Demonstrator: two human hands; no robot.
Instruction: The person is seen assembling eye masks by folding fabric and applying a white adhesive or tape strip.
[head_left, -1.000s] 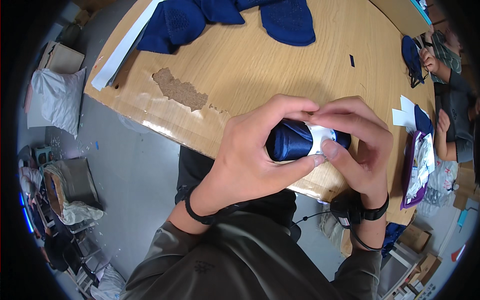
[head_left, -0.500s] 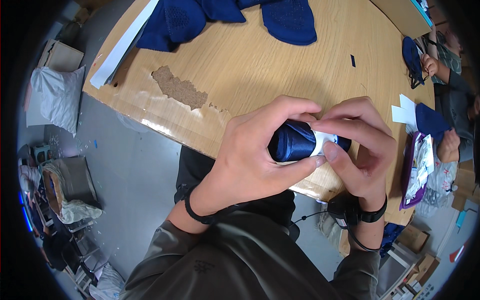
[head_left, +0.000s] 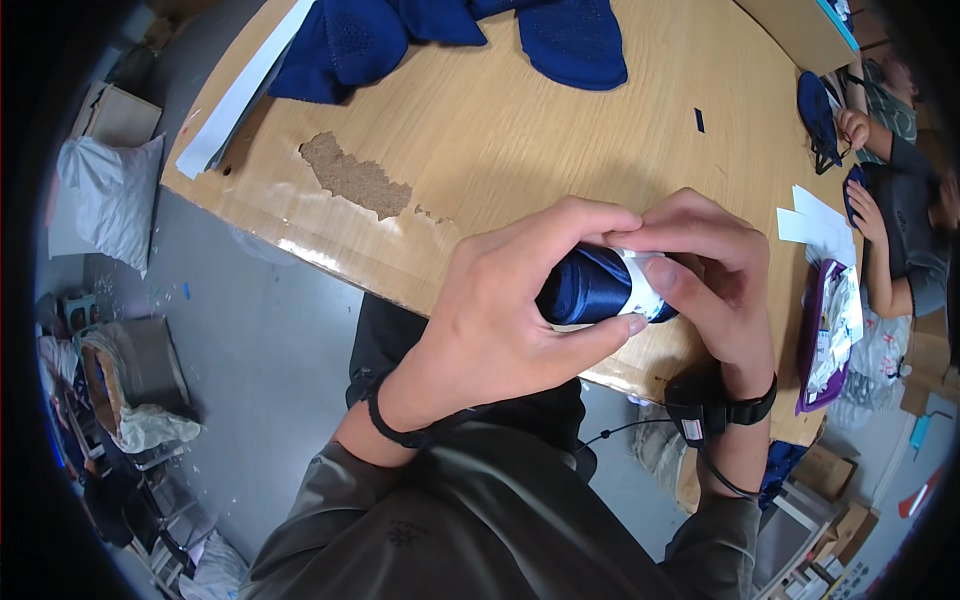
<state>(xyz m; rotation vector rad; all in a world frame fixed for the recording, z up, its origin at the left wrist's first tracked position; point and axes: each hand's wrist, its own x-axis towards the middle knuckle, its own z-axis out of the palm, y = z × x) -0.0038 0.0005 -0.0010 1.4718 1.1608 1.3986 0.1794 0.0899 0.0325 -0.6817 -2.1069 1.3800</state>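
Observation:
A tight roll of shiny dark blue fabric is held above the table's near edge, with a white paper band around its right part. My left hand curls about the roll, thumb below and fingers over the top. From the right, my right hand presses its thumb on the band, its fingers bent over the upper side. The far side of the roll and some fingertips are hidden. Flat dark blue fabric pieces lie at the far side of the table.
The wooden table has a worn patch at the left. A purple basket with white packets and some white cards lie at the right edge. Beyond it, a person's hands handle dark blue items. A carton stands far right.
My right hand has shifted slightly left along the band, fingers closer to my left hand. At the right, another person's hand has moved up from the cards with a blue piece.

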